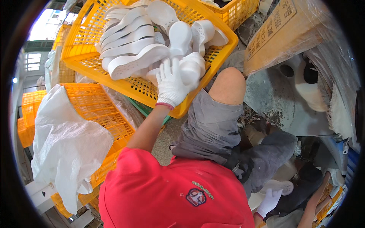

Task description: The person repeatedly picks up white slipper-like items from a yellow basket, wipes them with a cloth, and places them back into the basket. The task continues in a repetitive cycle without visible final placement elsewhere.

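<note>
My left hand (171, 86), in a white knit glove with a red cuff, reaches into a yellow plastic crate (81, 57). Its fingers are stretched out and rest against white shoe soles at the crate's near side. One long sole (138, 60) with small holes lies just left of the fingers, and a rounded one (180, 38) stands beyond them. Several more are stacked in a row behind. Low at the right, my gloved right hand (269, 202) has its fingers at the edge of another white shoe sole (280, 187) and appears to grip it; its palm side is hidden.
Orange crates (91, 99) stand at the left, partly covered by a white sack (68, 140). A wrapped cardboard box (279, 32) and a grey metal surface (272, 95) are at the right. Another person's arm (315, 199) shows at the lower right.
</note>
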